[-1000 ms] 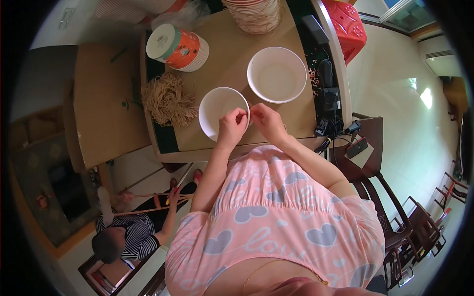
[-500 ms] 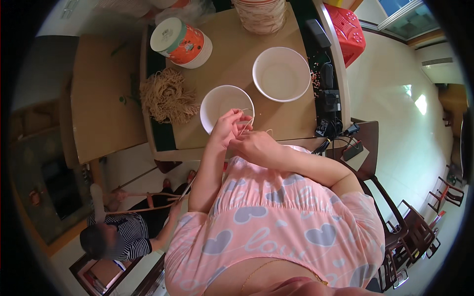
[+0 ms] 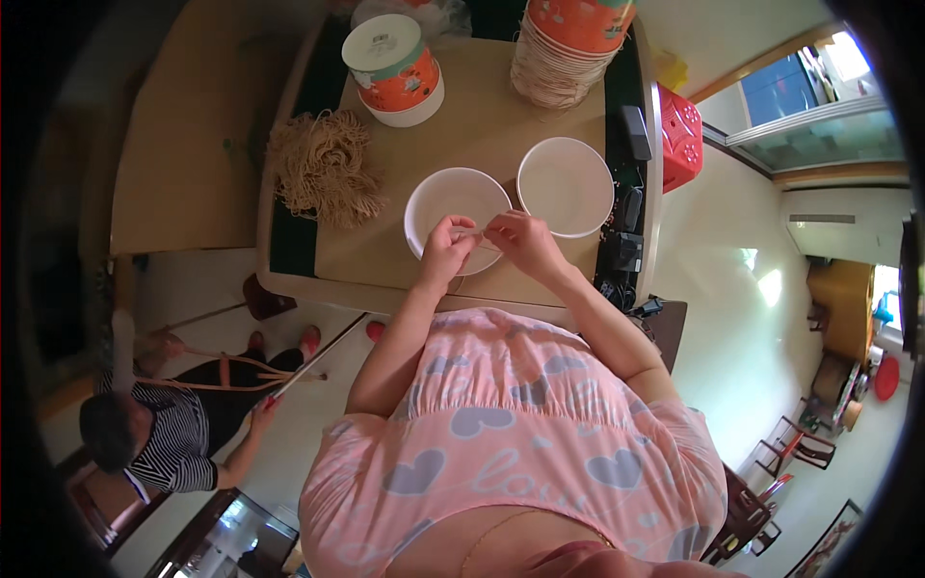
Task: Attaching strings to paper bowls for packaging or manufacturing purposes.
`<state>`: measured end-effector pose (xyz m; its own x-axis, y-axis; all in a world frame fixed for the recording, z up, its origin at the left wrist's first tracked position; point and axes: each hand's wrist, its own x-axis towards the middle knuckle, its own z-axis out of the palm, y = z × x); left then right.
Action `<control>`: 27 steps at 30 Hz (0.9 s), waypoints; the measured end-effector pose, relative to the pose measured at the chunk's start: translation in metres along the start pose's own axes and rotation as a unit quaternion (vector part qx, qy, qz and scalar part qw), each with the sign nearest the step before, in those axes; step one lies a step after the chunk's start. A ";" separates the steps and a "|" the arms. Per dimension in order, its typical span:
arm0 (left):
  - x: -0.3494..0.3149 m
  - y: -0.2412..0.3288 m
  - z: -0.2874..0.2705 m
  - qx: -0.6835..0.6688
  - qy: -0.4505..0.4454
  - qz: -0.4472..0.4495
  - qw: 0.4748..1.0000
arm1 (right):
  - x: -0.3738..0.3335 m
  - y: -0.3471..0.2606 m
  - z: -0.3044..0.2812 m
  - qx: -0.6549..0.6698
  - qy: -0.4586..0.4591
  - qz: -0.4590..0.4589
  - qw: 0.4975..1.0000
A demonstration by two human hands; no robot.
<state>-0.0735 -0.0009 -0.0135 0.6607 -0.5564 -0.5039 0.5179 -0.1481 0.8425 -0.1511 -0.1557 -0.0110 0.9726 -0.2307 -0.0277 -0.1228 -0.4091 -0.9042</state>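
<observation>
Thin pale cord (image 3: 489, 247) runs between my two hands, over the near white paper tub (image 3: 445, 197). My left hand (image 3: 447, 252) pinches it between thumb and fingertips. Close beside it, my right hand (image 3: 525, 243) pinches the cord too, fingertips almost touching the left ones. The exact crossing of the cord is too small to make out. A second white paper tub (image 3: 567, 185) stands right of the first, its open mouth upward. Left of the tubs lies a loose bundle of tan cord (image 3: 326, 169).
Upside-down orange tubs (image 3: 393, 75) are stacked at the far left of the table (image 3: 366, 252). Another stack (image 3: 568, 63), cord-wrapped, stands far right. Black adapters (image 3: 628, 252) line the right edge by a red stool (image 3: 679, 140). A person (image 3: 164, 424) with a wooden crutch (image 3: 224, 371) is at left.
My right hand has moved up and right, from below my left hand to beside its fingertips. The view has shifted, bringing more of the right-hand stack into sight.
</observation>
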 end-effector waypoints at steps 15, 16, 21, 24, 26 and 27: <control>0.012 -0.040 0.005 0.068 -0.007 0.098 0.993 | -0.017 -0.030 -0.023 0.221 0.227 0.047 0.947; 0.009 -0.039 -0.001 0.058 0.014 0.074 0.995 | -0.029 -0.022 -0.018 0.207 0.203 0.030 0.956; -0.003 -0.020 0.002 0.054 0.012 0.072 0.996 | -0.077 0.072 0.042 -0.197 0.086 -0.102 0.971; -0.001 -0.024 0.005 0.088 0.015 0.070 0.994 | -0.069 0.101 0.056 -0.301 -0.041 -0.079 0.949; 0.004 -0.028 0.008 0.080 0.000 0.131 0.988 | -0.072 0.109 0.057 -0.377 -0.072 -0.084 0.919; 0.002 -0.026 0.009 0.084 -0.006 0.129 0.988 | -0.078 0.113 0.052 -0.391 -0.080 -0.087 0.913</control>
<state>-0.0900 -0.0054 -0.0349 0.7518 -0.6029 -0.2669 0.2344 -0.1339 0.9629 -0.2301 -0.1376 -0.1329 0.9995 0.0042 -0.0311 -0.0060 -0.9468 -0.3218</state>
